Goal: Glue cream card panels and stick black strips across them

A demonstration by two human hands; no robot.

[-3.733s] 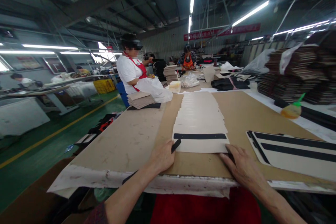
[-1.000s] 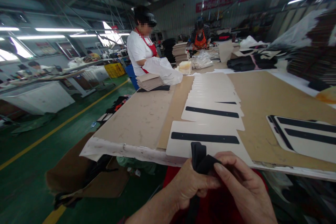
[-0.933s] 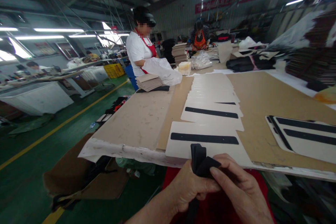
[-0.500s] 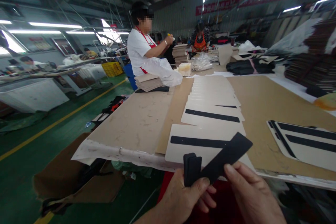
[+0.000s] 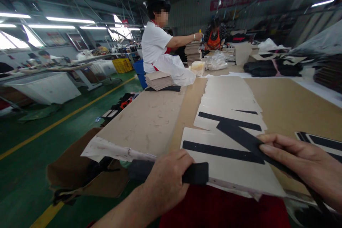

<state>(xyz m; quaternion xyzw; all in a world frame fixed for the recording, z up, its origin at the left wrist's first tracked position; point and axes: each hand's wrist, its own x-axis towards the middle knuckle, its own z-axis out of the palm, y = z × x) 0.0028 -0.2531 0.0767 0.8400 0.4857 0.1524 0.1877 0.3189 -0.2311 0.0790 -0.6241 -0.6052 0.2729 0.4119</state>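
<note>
My left hand (image 5: 169, 172) is closed around black strips (image 5: 198, 174) at the table's near edge, their ends sticking out on both sides of the fist. Between the thumb and fingers of my right hand (image 5: 296, 156) is one long black strip (image 5: 237, 136), slanting over the pale panels. Below it lies the nearest pale panel (image 5: 224, 172), with a black strip (image 5: 211, 149) across it. Behind, more pale panels (image 5: 227, 94) overlap in a row going away from me, and the closest of these also bears a black strip (image 5: 227, 120).
Panels with black strips (image 5: 320, 142) lie at the right. A co-worker in a white shirt (image 5: 157, 42) sits at the table's far left, beside stacked pale pieces (image 5: 159, 80). Another person in an orange apron (image 5: 214, 39) is farther back. An open cardboard box (image 5: 72, 156) stands on the floor at left.
My hands have moved apart. The right has drawn one black strip away to the right; the left has gone lower left with the others. The view has turned slightly left.
</note>
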